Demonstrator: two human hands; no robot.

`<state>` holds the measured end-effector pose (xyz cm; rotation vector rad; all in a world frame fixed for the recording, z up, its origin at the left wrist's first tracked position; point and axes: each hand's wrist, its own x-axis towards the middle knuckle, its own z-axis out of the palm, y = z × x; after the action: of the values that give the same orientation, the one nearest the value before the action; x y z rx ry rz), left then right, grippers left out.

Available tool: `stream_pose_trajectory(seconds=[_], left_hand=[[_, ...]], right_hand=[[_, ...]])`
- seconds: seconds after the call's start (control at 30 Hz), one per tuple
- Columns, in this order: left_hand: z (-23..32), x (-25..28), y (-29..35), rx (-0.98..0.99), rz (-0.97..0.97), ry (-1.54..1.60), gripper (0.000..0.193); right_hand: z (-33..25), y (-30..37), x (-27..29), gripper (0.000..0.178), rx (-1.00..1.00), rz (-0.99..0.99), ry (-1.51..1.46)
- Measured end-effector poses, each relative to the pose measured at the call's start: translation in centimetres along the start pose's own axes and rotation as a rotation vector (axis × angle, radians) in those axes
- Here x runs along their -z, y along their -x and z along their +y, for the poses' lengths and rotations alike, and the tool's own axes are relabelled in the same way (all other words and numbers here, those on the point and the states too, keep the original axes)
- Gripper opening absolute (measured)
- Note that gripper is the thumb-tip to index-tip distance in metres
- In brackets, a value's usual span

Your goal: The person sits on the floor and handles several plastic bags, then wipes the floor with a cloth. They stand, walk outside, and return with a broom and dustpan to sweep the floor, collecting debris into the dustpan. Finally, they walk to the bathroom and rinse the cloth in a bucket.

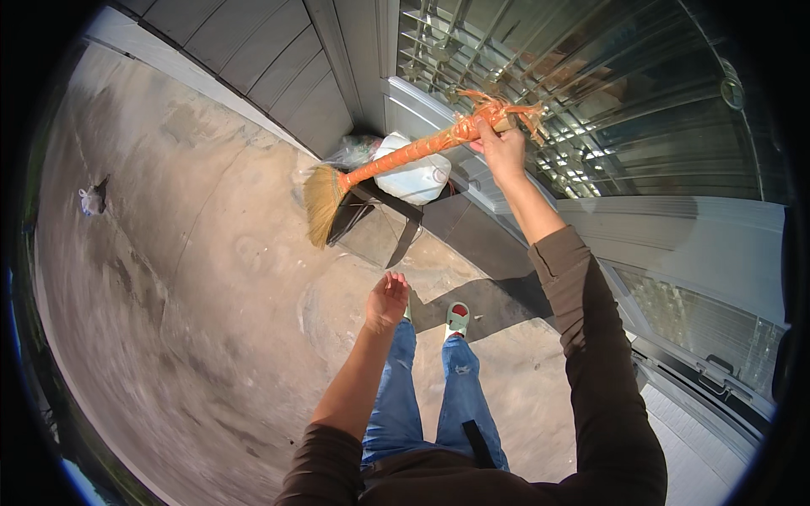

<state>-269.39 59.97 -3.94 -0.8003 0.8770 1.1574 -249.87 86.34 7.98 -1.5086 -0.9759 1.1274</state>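
A broom (405, 156) with an orange-wrapped handle and straw-coloured bristles is held up in front of me, slanting down to the left. My right hand (504, 152) is closed around the upper end of its handle, where frayed orange strands stick out. The bristles fan out at the lower left end, over the concrete floor (228, 253). My left hand (388, 300) is apart from the broom, above my feet, palm turned up and fingers loosely stretched, with nothing in it.
A white bag (413, 180) and a clear plastic bag (354, 150) sit in the corner by the grey panelled wall (261, 51). Barred glass doors (591, 93) stand along the right. A small pale object (91, 200) lies on the floor at far left.
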Motion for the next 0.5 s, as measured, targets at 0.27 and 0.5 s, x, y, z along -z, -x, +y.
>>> stream_pose_trajectory(seconds=[0.27,0.5], left_hand=[[1.3,-1.0,0.4,-0.039,-0.032,0.010,0.010],[2.8,0.4,1.2,-0.075,-0.015,0.053,0.009]], right_hand=[[0.4,-8.3,-6.8,0.046,-0.029,0.131,0.229],[-0.9,-6.5,-6.7,0.054,-0.285,-0.125,0.301]])
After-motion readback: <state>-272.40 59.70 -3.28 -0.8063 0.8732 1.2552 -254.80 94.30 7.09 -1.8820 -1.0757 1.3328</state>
